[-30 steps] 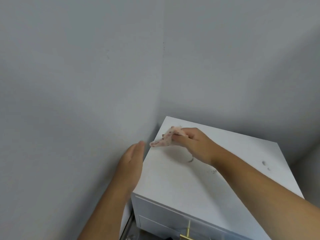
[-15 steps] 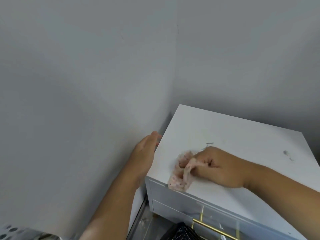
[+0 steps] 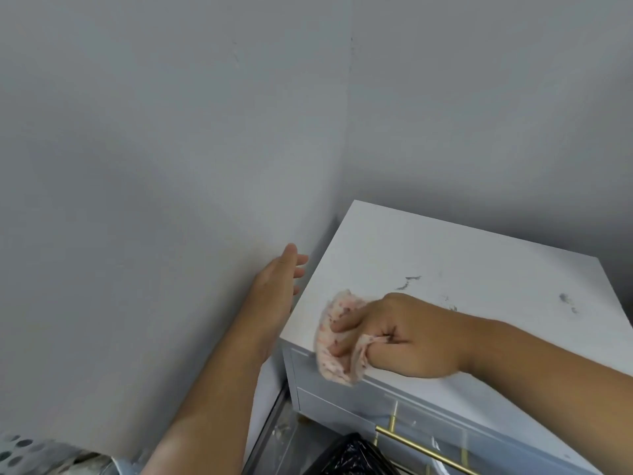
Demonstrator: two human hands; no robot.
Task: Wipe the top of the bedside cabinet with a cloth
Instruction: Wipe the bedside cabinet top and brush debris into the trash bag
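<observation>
The white bedside cabinet (image 3: 462, 269) stands in the room's corner, its top marked by dark smudges (image 3: 407, 282) near the middle and more dark smudges (image 3: 567, 301) toward the right. My right hand (image 3: 411, 337) grips a pink speckled cloth (image 3: 337, 341) at the top's front left corner; the cloth hangs over the front edge. My left hand (image 3: 277, 286) is beside the cabinet's left edge, fingers apart, holding nothing, between the cabinet and the wall.
Grey walls (image 3: 171, 166) close in on the left and behind the cabinet. A gold drawer handle (image 3: 421, 450) runs across the cabinet front. A black plastic bag (image 3: 349, 457) lies below it. A perforated white object (image 3: 17, 447) shows at the bottom left.
My right hand dragged the cloth from the back left of the top toward the front left corner, where it now hangs over the edge. The left hand's fingers have spread apart.
</observation>
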